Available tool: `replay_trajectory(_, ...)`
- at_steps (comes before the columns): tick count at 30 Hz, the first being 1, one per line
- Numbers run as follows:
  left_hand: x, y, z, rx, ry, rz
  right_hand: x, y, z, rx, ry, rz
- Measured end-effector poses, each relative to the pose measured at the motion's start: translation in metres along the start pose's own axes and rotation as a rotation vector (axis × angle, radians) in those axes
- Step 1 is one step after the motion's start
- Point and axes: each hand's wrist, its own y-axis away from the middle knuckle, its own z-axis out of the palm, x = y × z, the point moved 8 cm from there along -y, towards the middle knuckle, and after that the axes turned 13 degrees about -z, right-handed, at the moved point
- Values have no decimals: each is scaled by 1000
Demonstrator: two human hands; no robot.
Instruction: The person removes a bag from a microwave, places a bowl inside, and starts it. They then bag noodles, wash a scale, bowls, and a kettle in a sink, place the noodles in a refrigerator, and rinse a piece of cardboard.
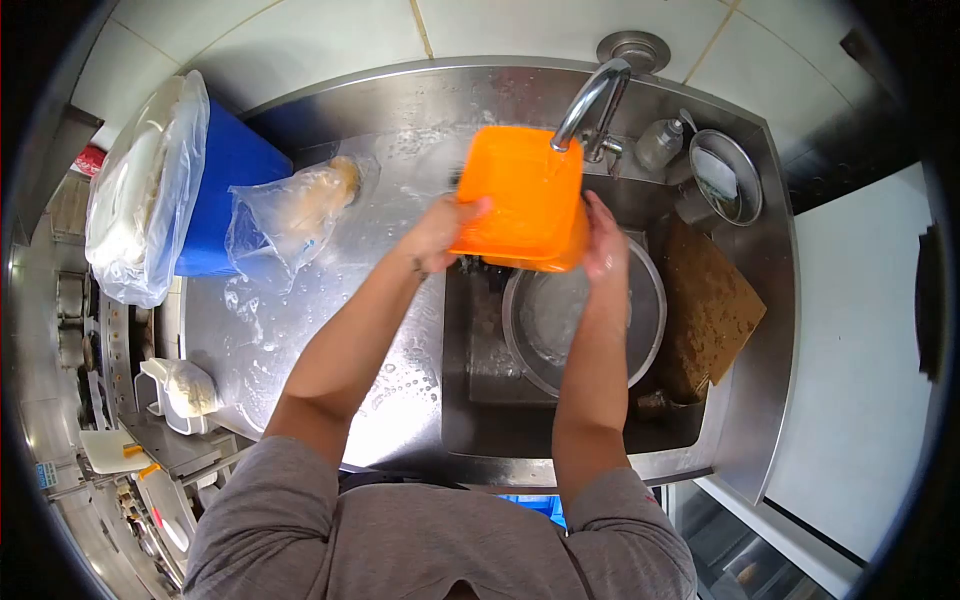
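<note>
Upper ctr: L hand (434, 236) & R hand (606, 245) closed round wet orange plastic container (518, 192); slick sides could cause a drop.

- The person wears a grey shirt (450, 540) with short sleeves.
- The left sleeve (265, 505) is grey and has soft folds.
- The right sleeve (625, 525) is grey too, with a tiny red mark near its edge.
- A small dark mark (418, 266) shows on the left wrist, too blurry to tell.

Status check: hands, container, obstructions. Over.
Left hand and right hand holding orange container by opposite sides. Tap close over it. Metal bowl below, in sink.
</note>
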Motion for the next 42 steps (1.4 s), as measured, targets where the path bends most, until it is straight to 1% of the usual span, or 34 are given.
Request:
replay_trajectory(1,7,12,-15,75,10,33,23,-17,6,-35,-34,4)
replay_trajectory(2,14,22,-31,149,18,65,36,-24,20,-32,45,62)
replay_trajectory(3,21,31,-44,168,82,101,60,-40,29,-108,143,133)
replay_trajectory(5,35,44,-57,186,139,143,66,-32,74,-84,329,251)
replay_trajectory(7,61,67,-74,388,252,305,86,-50,98,-312,601,337)
replay_trajectory(8,73,74,-66,406,283,347,82,-53,108,-318,598,333)
replay_trajectory(9,78,70,-70,407,282,355,78,-56,116,-320,650,351)
replay_trajectory(11,89,53,-86,373,368,450,76,-65,125,-325,708,368)
replay_trajectory(13,90,35,-89,361,420,462,81,-90,120,-249,554,391)
replay_trajectory(14,90,28,-84,310,480,498,96,-115,105,-224,549,467)
replay_trajectory(15,89,20,-83,261,539,531,95,-123,103,-160,577,418)
replay_trajectory(17,80,-6,-92,224,574,479,84,-143,98,-107,810,186)
replay_trajectory(19,71,-21,-81,86,586,450,71,-160,106,-184,1302,-159)
replay_trajectory(21,53,-29,-68,80,413,256,64,-154,124,-293,1634,-417)
replay_trajectory(23,14,-43,-18,19,245,222,58,-144,137,-375,1772,-628)
replay_trajectory(24,9,-14,33,107,59,262,58,-138,138,-417,1784,-704)
replay_trajectory(25,10,1,80,-29,-223,466,56,-130,140,-458,1780,-763)
replay_trajectory(26,-8,8,99,342,-901,759,62,-127,134,-473,1776,-759)
replay_trajectory(27,-14,-10,96,353,-896,754,62,-127,102,-221,1112,-462)
replay_trajectory(28,-11,-27,92,407,-984,806,79,-115,75,18,448,-161)
replay_trajectory(29,-6,-42,88,460,-1073,859,77,-97,75,10,451,-157)
replay_trajectory(30,-2,-61,79,468,-1067,859,68,-74,85,-27,304,-199)
replay_trajectory(31,1,-85,52,444,-710,713,59,-55,93,-63,159,-240)
replay_trajectory(32,-1,-103,29,408,-357,560,56,-43,96,-70,165,-236)
replay_trajectory(33,4,-103,21,413,-351,559,68,-30,93,-14,109,-52)
replay_trajectory(34,4,-107,10,358,-316,469,79,-16,91,40,50,130)
replay_trajectory(35,-1,-106,1,303,-283,374,74,-2,90,39,49,135)
replay_trajectory(36,-4,-87,-7,506,-506,361,70,11,92,6,39,143)
replay_trajectory(37,-9,-65,-12,530,-502,392,67,21,94,-28,29,151)
replay_trajectory(38,-18,-42,-19,552,-496,422,67,19,82,-68,6,221)
replay_trajectory(39,-39,-22,-34,497,-218,365,64,15,74,-74,4,219)
replay_trajectory(40,-62,0,-51,432,55,305,62,11,66,-26,-12,205)
replay_trajectory(41,-85,28,-86,600,219,227,60,8,61,24,-27,192)
replay_trajectory(42,-107,41,-133,674,356,269,54,8,66,-9,-7,177)
